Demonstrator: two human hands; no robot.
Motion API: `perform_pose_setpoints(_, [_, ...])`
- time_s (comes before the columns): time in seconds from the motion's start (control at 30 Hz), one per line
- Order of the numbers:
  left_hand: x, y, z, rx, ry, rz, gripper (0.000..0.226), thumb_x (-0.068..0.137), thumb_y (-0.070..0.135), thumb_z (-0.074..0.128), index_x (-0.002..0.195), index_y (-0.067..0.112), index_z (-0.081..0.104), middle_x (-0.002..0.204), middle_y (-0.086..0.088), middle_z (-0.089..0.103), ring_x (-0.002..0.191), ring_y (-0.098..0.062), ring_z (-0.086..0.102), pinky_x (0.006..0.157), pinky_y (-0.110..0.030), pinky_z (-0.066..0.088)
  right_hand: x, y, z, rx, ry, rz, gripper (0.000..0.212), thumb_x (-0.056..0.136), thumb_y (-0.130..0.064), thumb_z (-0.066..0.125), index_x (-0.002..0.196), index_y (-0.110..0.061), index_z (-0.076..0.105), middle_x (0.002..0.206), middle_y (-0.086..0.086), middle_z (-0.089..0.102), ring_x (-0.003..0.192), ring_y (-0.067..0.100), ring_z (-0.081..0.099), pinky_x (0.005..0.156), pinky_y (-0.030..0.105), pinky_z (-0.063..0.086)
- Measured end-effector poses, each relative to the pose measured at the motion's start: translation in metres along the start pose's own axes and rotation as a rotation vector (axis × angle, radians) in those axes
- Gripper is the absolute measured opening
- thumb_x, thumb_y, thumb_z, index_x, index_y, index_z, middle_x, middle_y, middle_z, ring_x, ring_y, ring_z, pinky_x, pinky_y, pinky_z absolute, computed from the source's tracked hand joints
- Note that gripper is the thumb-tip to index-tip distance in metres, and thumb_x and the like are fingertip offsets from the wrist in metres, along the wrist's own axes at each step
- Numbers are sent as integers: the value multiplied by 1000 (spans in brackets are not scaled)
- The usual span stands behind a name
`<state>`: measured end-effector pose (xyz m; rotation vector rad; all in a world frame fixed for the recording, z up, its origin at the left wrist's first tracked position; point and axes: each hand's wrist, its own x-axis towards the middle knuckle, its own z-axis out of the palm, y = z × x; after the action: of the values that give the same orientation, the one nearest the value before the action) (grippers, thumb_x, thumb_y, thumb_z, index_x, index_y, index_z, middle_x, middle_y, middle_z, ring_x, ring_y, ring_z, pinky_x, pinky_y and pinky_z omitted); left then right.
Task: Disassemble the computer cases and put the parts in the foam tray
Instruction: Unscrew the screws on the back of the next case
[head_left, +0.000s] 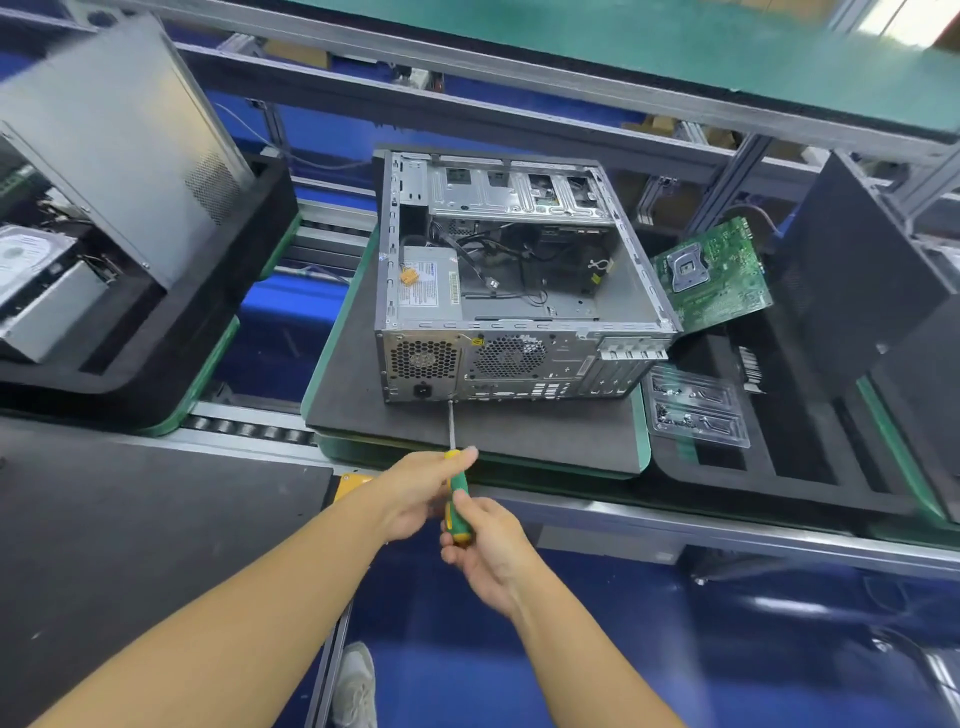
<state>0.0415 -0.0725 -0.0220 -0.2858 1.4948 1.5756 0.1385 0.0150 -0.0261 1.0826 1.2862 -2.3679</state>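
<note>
Already partly stripped, open grey metal computer case (519, 291) on dark foam pad, green motherboard (711, 275) out beside black foam tray (779, 457); left hand (415, 493) and right hand (488, 551) closed round green-yellow screwdriver (457, 499) at rear screw, power supply (428, 291) left inside

An opened computer case (519, 280) lies on its side on a grey foam pad (363, 410), rear panel at the pad's near edge. Both hands grip a green-and-yellow screwdriver (457, 499): the left hand (421, 493) near the shaft, the right hand (488, 551) around the handle's end. Its tip touches the rear panel beside the power socket. A green motherboard (711, 275) leans in the black foam tray (779, 447) off the pad's right edge.
</note>
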Motion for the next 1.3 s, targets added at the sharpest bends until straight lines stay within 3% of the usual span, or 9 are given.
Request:
perform_pose_setpoints(0.1, [2,-2,2,-10,115,62,29,89,14,73,113,-2,67,89,-11,69,79,-21,64,67,-32,54,-2,2,9,-18,58,-26,37,97,-21,65,121,0,47,97,12,56,63,14,49,52,27,42])
perform_pose_setpoints(0.17, [3,-4,1,-42,138,91,26,90,5,70,114,-2,67,98,-17,73,86,-25,70,74,-38,59,-2,2,12,77,70,-12,43,96,-25,67,125,1,48,93,12,55,61,15,49,51,27,42])
perform_pose_setpoints(0.3, [4,-3,0,67,105,103,18,98,6,56,113,4,65,100,-14,76,76,-20,71,64,-34,58,3,-3,9,238,12,65,45,105,-36,47,121,3,61,80,16,60,57,20,51,48,29,42])
perform_pose_setpoints(0.43, [20,21,-5,553,473,309,21,96,26,57,110,16,69,103,-7,73,98,-24,67,91,-43,55,6,-1,6,157,119,15,28,105,-22,50,122,-2,58,89,14,61,62,17,54,50,29,46])
perform_pose_setpoints(0.57, [35,47,-2,418,589,278,31,92,29,69,114,7,70,78,-6,73,62,-14,69,53,-25,57,7,0,1,55,162,-50,26,93,-10,68,116,-16,56,101,13,61,70,16,61,57,29,53])
perform_pose_setpoints(0.77, [55,48,2,353,682,193,22,82,33,80,90,13,76,64,-5,70,46,-13,66,53,-35,62,8,0,0,-32,182,-68,31,91,-10,72,114,-22,55,106,13,60,71,15,60,58,27,53])
perform_pose_setpoints(0.97, [65,41,11,384,744,211,20,81,40,77,71,23,72,56,2,68,47,-14,67,67,-40,63,8,-1,-4,-120,155,-82,28,92,-11,69,111,-21,52,107,11,58,65,12,57,53,26,51])
perform_pose_setpoints(1.17, [58,39,23,382,696,219,27,86,41,67,74,16,70,59,-4,68,50,-20,67,64,-41,63,-1,-4,-21,-271,86,-122,16,90,-16,58,101,-24,50,92,3,56,56,11,47,45,25,37])
perform_pose_setpoints(1.3, [44,34,51,486,585,386,29,94,36,53,78,15,65,72,-6,68,72,-27,64,63,-32,50,-15,-22,-63,-308,27,-225,14,81,-17,53,92,-25,51,82,0,54,54,15,43,45,24,29])
